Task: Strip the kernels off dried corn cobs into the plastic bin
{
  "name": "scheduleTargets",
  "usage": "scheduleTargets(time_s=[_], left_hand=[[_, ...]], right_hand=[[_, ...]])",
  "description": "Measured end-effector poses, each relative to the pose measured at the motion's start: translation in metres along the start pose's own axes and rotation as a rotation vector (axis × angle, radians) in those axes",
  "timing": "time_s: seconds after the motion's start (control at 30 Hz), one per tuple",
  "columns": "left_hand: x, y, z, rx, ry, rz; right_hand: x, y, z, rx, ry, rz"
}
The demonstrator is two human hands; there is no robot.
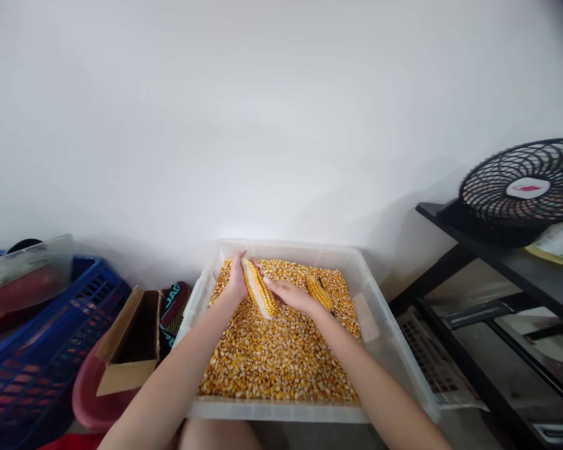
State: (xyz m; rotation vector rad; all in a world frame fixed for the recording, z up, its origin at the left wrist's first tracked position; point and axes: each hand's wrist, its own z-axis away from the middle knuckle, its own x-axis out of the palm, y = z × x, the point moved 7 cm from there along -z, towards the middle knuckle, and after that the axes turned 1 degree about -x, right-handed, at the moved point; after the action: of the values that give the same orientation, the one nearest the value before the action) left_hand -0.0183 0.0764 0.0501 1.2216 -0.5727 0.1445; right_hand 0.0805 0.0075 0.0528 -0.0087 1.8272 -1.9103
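Between both hands (238, 282): half-shelled yellow corn cob (259, 289).

both forearms bare, left hand (237, 282) and right hand (291, 295) ungloved.

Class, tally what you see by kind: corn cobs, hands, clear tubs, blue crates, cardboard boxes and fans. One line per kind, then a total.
Corn cobs: 2, held cob and lying cob
Hands: 2, left hand and right hand
Clear tub: 1
Blue crate: 1
Cardboard box: 1
Fan: 1
Total: 8
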Motion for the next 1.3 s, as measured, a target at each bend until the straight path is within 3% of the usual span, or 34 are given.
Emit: scheduleTargets(time_s=[0.1,0.2,0.27,0.33,0.6,0.8,1.3], left_hand=[[0.001,0.006,0.003,0.056,0.063,0.091],[0.006,0.009,0.007,0.169,0.138,-0.01],[0.013,0.01,0.008,0.24,0.128,-0.131],[0.017,0.009,0.008,0.284,0.106,-0.2],[0.017,0.009,0.005,0.273,0.043,-0.373],[0.019,0.016,0.009,0.33,0.1,-0.469],[0.022,0.024,0.015,0.346,0.039,-0.55]], right_hand=[[0.026,0.006,0.0,0.065,-0.106,-0.183],[0.02,0.018,-0.004,0.115,0.093,-0.149],[0.008,0.022,-0.006,0.127,0.224,-0.064],[0.001,0.023,-0.007,0.116,0.265,-0.035],[0.004,0.02,-0.003,0.103,0.135,-0.129],[0.004,0.023,-0.001,0.112,0.101,-0.154],[0.0,0.019,0.002,0.148,0.034,-0.168]])
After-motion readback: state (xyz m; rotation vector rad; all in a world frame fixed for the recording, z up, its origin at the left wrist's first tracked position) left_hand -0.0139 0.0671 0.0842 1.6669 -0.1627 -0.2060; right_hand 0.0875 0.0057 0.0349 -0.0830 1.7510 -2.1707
